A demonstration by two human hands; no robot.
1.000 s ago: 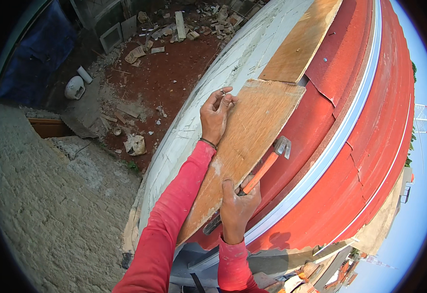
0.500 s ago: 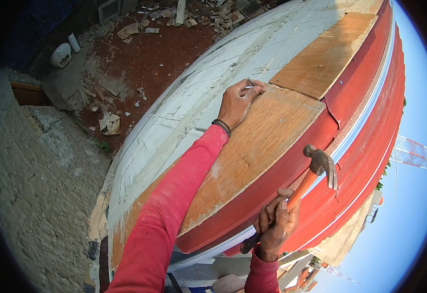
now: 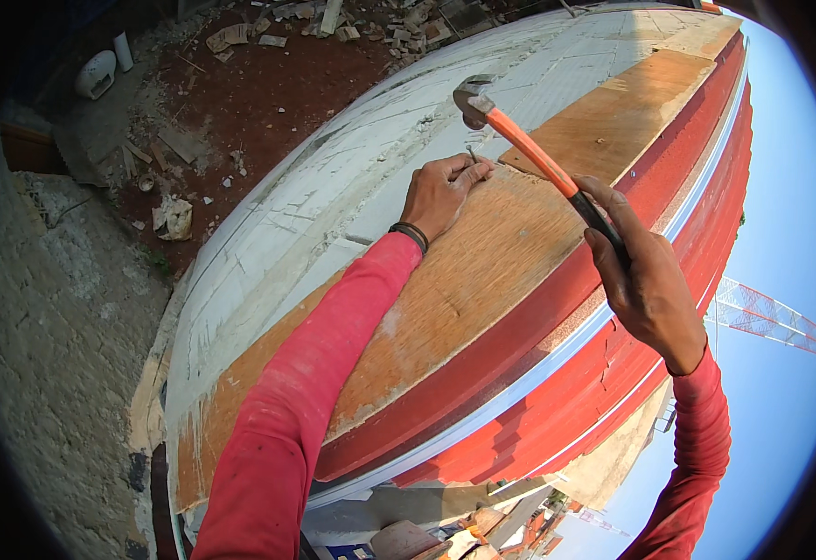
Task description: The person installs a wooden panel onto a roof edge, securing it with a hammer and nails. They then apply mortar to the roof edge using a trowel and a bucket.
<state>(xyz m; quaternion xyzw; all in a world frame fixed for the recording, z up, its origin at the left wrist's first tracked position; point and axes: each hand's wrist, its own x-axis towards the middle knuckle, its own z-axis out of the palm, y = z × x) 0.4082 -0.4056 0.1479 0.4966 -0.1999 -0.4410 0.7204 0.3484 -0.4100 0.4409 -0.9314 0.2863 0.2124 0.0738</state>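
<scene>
My left hand (image 3: 438, 198) pinches a nail (image 3: 472, 153) at the upper end of a plywood strip (image 3: 436, 299), close to the seam with another plywood sheet (image 3: 624, 112). The nail points up from between thumb and fingers; its lower tip is hidden. My right hand (image 3: 648, 280) grips the black end of a claw hammer (image 3: 537, 159) with an orange handle. The hammer's dark metal head hangs above the wall beside the nail, apart from it. Both strips lie along the top of a pale block wall (image 3: 305, 233).
Red sheet roofing (image 3: 557, 411) with a pale trim strip (image 3: 482, 397) runs along the right of the plywood. Far below on the left lie red-brown ground (image 3: 268, 112), rubble and a white rounded object (image 3: 97, 75). A rough grey wall (image 3: 62, 336) rises at left. A lattice tower (image 3: 762, 317) stands beyond.
My right hand has raised the hammer from over the red roofing, up and leftward, until its head is near the nail. My left hand keeps its pinch at nearly the same spot.
</scene>
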